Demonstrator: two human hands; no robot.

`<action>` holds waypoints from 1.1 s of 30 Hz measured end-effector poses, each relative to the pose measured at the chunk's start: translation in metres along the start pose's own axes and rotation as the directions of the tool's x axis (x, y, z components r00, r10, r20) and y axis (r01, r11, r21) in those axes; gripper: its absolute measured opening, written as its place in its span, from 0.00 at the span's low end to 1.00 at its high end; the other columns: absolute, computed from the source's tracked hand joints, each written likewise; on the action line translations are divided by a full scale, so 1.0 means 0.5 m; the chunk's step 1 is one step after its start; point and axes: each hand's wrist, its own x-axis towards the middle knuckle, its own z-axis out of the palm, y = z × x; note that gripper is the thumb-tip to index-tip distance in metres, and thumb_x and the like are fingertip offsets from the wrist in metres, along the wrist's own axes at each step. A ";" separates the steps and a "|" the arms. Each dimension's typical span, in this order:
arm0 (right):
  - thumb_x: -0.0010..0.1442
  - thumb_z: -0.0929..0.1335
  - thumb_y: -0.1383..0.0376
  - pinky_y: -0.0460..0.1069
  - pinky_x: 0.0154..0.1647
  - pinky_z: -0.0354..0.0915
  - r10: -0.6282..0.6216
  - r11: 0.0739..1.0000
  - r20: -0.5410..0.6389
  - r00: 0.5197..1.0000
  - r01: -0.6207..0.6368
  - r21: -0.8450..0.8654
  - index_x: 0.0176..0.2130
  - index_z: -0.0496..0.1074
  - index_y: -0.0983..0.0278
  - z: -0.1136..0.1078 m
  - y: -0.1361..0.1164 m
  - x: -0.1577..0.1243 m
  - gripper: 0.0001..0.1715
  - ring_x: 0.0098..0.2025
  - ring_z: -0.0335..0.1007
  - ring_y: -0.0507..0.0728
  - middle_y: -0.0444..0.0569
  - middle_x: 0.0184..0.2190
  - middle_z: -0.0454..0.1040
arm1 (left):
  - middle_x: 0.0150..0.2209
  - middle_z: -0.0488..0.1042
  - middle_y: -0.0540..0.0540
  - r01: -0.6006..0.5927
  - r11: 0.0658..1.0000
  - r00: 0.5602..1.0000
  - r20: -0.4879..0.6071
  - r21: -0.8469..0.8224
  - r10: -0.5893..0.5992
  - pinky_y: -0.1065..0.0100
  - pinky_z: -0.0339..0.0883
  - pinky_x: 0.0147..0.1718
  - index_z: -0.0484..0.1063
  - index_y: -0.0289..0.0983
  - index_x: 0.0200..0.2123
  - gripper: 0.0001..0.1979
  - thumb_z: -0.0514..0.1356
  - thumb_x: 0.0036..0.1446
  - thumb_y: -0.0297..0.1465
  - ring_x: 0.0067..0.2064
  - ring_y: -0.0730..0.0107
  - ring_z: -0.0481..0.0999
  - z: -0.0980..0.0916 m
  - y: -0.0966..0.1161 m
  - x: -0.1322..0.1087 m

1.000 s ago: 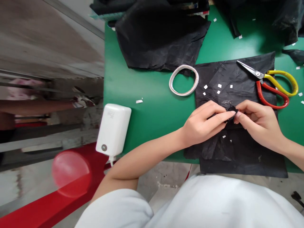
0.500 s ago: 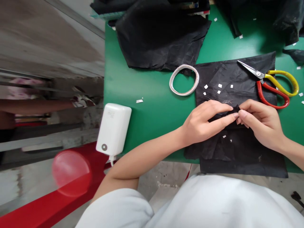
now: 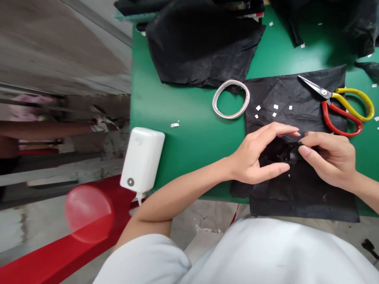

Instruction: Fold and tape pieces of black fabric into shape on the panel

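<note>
My right hand [image 3: 331, 157] pinches a gathered bit of black fabric [image 3: 291, 153] between thumb and forefinger. To its left, my left hand [image 3: 260, 152] has its thumb and fingers spread around the bunched fabric without gripping it. Under both hands lies a larger sheet of black fabric [image 3: 304, 193] that overhangs the near table edge. Several small white squares [image 3: 276, 107] are scattered on the cloth above my left hand. Scissors [image 3: 324, 93] with one yellow and one red handle rest on the cloth beyond my right hand. A roll of tape [image 3: 217, 98] stands by the cloth's left edge.
The green table [image 3: 189, 146] carries a white power bank [image 3: 142, 159] with a cable at its left edge. More black fabric [image 3: 204, 51] is heaped at the back. A red stool [image 3: 97, 221] stands at lower left. Another person's foot [image 3: 103, 123] shows at far left.
My left hand has let go of the black fabric, its thumb and fingers moving apart. My right hand still pinches the fabric, which is now more bunched. The view has shifted slightly.
</note>
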 end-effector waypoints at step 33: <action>0.57 0.69 0.72 0.45 0.24 0.64 -0.387 0.891 0.015 0.922 0.378 -0.253 0.35 0.69 0.62 -0.011 0.009 0.018 0.06 0.24 0.67 0.49 0.44 0.24 0.71 | 0.32 0.72 0.48 -0.023 0.999 0.954 -0.298 -0.046 0.008 0.77 0.71 0.33 0.72 0.34 0.33 0.09 0.60 0.51 0.16 0.35 0.77 0.73 0.019 -0.011 0.006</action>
